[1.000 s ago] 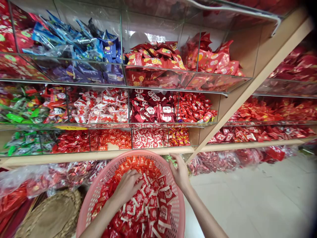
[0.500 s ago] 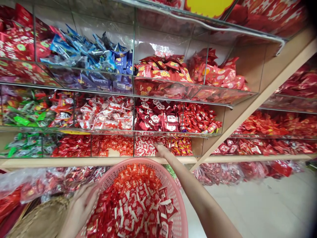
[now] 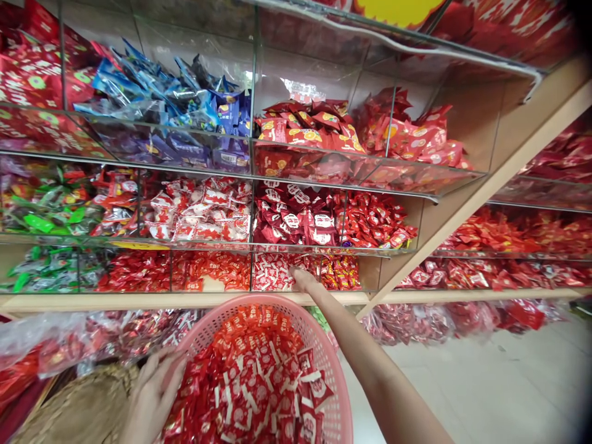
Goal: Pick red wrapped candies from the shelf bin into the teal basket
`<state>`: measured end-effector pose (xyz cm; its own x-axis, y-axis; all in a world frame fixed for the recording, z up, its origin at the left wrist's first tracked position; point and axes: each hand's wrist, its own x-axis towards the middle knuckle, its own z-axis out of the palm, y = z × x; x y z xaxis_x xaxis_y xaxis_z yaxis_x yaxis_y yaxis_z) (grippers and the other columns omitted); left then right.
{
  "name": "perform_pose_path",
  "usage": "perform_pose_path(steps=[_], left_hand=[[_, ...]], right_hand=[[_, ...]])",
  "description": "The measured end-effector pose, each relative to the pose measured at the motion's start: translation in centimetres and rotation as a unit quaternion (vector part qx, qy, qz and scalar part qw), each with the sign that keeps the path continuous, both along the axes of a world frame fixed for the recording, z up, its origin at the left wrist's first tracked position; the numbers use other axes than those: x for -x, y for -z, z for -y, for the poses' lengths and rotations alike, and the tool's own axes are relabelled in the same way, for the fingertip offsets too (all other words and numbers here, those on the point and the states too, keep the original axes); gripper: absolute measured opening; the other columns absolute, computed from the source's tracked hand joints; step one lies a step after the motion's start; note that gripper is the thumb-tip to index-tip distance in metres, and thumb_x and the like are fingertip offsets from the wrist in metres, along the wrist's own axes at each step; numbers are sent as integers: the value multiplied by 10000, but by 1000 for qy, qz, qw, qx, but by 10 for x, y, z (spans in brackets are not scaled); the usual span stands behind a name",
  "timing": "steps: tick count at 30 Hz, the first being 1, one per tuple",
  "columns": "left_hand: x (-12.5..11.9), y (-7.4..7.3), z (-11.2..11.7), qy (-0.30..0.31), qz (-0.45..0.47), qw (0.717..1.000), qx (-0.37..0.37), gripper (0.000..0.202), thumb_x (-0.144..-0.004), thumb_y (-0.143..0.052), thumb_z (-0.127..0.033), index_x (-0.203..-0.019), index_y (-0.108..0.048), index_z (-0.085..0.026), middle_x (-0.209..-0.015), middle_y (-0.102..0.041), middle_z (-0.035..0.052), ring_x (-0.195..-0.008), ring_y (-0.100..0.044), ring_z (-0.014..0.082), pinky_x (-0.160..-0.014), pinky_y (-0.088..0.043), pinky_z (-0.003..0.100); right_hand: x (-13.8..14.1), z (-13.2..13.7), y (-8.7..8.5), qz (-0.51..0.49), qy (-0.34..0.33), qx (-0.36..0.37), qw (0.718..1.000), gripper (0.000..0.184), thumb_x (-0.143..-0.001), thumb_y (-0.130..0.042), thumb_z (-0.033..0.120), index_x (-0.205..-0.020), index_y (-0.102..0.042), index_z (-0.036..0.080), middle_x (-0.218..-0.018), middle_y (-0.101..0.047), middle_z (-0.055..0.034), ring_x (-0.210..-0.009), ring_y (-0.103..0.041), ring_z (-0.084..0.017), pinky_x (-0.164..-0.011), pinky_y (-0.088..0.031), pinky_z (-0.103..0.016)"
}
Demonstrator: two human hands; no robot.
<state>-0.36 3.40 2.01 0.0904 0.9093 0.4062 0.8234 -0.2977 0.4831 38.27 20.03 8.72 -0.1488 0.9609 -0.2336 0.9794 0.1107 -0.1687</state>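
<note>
A pink plastic basket (image 3: 340, 370) with a perforated wall stands in front of me, full of red, orange-red and white wrapped candies (image 3: 259, 376). My left hand (image 3: 155, 391) is closed over the basket's left rim, thumb towards the inside. My right hand (image 3: 305, 281) reaches past the basket into the bottom shelf, at the right side of a bin of small red-and-white candies (image 3: 272, 272). Its fingertips are down among those candies and mostly hidden, so their closure and any candy in them do not show.
Clear dividers split the shelves into bins. Red-and-yellow candies (image 3: 341, 272) lie right of my right hand, orange-red ones (image 3: 226, 269) to the left. A wooden shelf edge (image 3: 115, 301) runs behind the basket. Bagged goods (image 3: 416, 322) sit below; a woven basket (image 3: 78, 410) stands at lower left.
The view has shifted very slightly. Both hands and the basket keep nearly the same places, the right hand still at the red-and-white candies.
</note>
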Motion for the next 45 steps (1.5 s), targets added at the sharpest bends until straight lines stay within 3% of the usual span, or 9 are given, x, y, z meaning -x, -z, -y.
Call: perform_pose_path(steps=[7, 12, 15, 18, 22, 26, 31, 39, 45], left_hand=[[-3, -2, 2, -9, 2, 1000, -7, 371, -859, -429, -468, -993, -642, -195, -1111, -554, 81, -1037, -563, 235, -920, -446, 396], [-2, -2, 3, -8, 2, 1000, 5, 365, -860, -429, -463, -979, -646, -195, -1105, -551, 77, -1031, -561, 233, -911, -447, 383], [-2, -4, 2, -9, -2, 1000, 5, 372, -861, -424, -464, -977, -641, -185, -1095, -557, 85, -1014, -562, 237, -900, -449, 389], [-13, -17, 3, -13, -11, 1000, -17, 359, -864, -425, -447, -994, -632, -185, -1102, -572, 92, -1015, -550, 254, -907, -435, 430], [-56, -54, 15, 41, 36, 998, -5, 305, -882, -449, -380, -1110, -567, -215, -1186, -538, 80, -1117, -509, 228, -979, -408, 407], [-109, -80, 36, 155, 43, 984, 78, 383, -877, -487, -373, -1251, -466, -293, -1279, -504, 48, -1193, -486, 186, -987, -439, 335], [-137, -76, 55, 194, 74, 971, 120, 381, -876, -490, -373, -1242, -452, -270, -1237, -550, 45, -1140, -543, 157, -960, -477, 299], [-114, -63, 54, 177, 77, 973, 127, 346, -897, -441, -323, -1237, -491, -284, -1254, -564, 36, -1172, -527, 163, -981, -464, 325], [-80, -46, 56, 121, 34, 986, 107, 324, -865, -492, -338, -1175, -566, -279, -1100, -647, 41, -1038, -585, 209, -867, -513, 378]], right_hand=[[-1, 2, -4, 13, -11, 10, 1000, 204, -768, -614, 131, -970, -639, 151, -1025, -662, -130, -954, -605, -218, -727, -405, -258], [-7, 16, -18, -8, -9, -55, 998, 160, -836, -544, 192, -991, -579, 179, -1087, -623, -119, -991, -573, -195, -757, -380, -258], [-8, 33, -28, -117, 5, -131, 984, 96, -840, -540, 220, -929, -556, 186, -1013, -628, -84, -896, -579, -167, -724, -384, -249], [0, 66, -34, -373, 70, -162, 911, 194, -787, -625, 353, -789, -518, 191, -754, -621, -16, -705, -575, -147, -630, -399, -244], [32, 130, -34, -650, 167, 6, 741, 388, -657, -725, 489, -703, -472, 199, -639, -614, 20, -632, -604, -145, -584, -444, -250], [68, 187, -24, -732, 234, 124, 628, 383, -605, -792, 409, -706, -503, 178, -648, -657, 10, -597, -610, -116, -600, -463, -239], [90, 218, -8, -781, 264, 163, 542, 335, -637, -793, 349, -746, -543, 154, -664, -672, -11, -614, -621, -104, -608, -456, -215], [87, 227, 0, -767, 253, 117, 578, 341, -673, -761, 401, -726, -511, 175, -683, -648, -5, -629, -600, -122, -669, -467, -266], [67, 238, 13, -661, 250, 36, 706, 451, -709, -671, 541, -604, -402, 193, -560, -440, 60, -558, -430, -95, -554, -350, -234]])
